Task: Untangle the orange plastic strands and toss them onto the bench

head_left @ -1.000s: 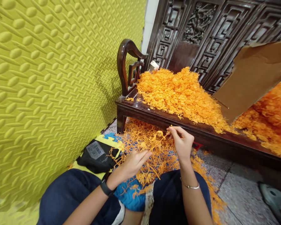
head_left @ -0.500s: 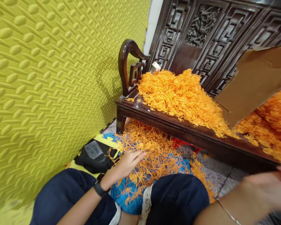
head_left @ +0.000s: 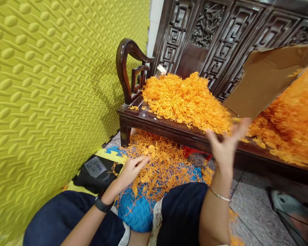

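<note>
In the head view, I watch the right hand (head_left: pixel 226 147) reach up to the front edge of a carved dark-wood bench (head_left: pixel 156 127), thumb and fingers spread wide; an orange sliver (head_left: pixel 236 120) shows at the fingertips, too blurred for me to say whether it is held. A second ago that hand pinched a thin stem above the tangle of orange stems (head_left: pixel 166 174) on the floor; half a second later it was a smear at lower right. No stem now spans the two hands, so I judge this a break between grips. The left hand (head_left: pixel 130 169) stays over the tangle, fingers together, their hold unclear to me. The orange heap (head_left: pixel 179 99) lies by the bench's armrest end, apparently unchanged.
</note>
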`<state>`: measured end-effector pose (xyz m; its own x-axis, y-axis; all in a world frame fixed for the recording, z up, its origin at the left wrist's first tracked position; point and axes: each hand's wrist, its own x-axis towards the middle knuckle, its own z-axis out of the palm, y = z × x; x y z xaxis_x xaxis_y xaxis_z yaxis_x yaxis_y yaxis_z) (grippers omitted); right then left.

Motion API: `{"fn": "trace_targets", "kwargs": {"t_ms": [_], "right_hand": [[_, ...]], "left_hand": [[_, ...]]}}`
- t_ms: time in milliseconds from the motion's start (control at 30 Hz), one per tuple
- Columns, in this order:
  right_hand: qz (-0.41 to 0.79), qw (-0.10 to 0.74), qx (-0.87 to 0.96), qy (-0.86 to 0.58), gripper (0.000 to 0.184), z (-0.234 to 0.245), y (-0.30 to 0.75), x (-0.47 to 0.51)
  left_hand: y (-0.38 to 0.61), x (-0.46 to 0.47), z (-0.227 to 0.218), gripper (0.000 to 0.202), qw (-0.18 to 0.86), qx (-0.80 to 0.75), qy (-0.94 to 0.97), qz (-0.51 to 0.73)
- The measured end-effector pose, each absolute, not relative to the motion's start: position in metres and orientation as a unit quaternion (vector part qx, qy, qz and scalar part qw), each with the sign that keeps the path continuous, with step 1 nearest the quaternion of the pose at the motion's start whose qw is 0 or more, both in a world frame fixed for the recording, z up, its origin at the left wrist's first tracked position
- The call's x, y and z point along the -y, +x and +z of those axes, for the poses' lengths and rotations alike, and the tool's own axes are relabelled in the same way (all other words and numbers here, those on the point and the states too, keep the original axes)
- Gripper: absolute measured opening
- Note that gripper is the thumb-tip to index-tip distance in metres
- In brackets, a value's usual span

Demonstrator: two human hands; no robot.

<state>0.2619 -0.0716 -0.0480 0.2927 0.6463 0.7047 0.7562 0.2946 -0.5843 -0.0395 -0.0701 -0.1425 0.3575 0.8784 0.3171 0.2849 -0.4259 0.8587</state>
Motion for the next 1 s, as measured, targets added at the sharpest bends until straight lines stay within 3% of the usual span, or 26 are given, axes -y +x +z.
{"fn": "trace_targets", "kwargs": {"t_ms": [100, 300, 433, 567, 800, 867, 1000], "right_hand": [[0.003, 0.486, 0.623, -0.612, 0.088, -0.071, 0.26, 0.05], [0.03, 0.49, 0.627, -0.605, 0.044, -0.078, 0.245, 0.045], [0.168, 0.463, 0.668, -0.557, 0.03, -0.066, 0.213, 0.057], [0.275, 0.438, 0.706, -0.485, 0.027, -0.067, 0.176, 0.064], [0.307, 0.371, 0.772, -0.415, 0.054, -0.076, 0.152, 0.064], [0.301, 0.349, 0.779, -0.426, 0.049, -0.077, 0.154, 0.064], [0.274, 0.326, 0.789, -0.442, 0.024, -0.079, 0.158, 0.062]], "left_hand": [[-0.041, 0.068, -0.14, 0.038, 0.36, -0.4, 0.723, 0.434], [-0.041, 0.068, -0.136, 0.032, 0.38, -0.408, 0.701, 0.444], [-0.042, 0.07, -0.139, 0.033, 0.385, -0.416, 0.701, 0.432], [-0.044, 0.07, -0.141, 0.033, 0.337, -0.418, 0.733, 0.417], [-0.048, 0.069, -0.139, 0.033, 0.285, -0.377, 0.802, 0.366], [-0.048, 0.069, -0.139, 0.033, 0.278, -0.379, 0.807, 0.358], [-0.048, 0.068, -0.139, 0.03, 0.283, -0.377, 0.804, 0.363]]}}
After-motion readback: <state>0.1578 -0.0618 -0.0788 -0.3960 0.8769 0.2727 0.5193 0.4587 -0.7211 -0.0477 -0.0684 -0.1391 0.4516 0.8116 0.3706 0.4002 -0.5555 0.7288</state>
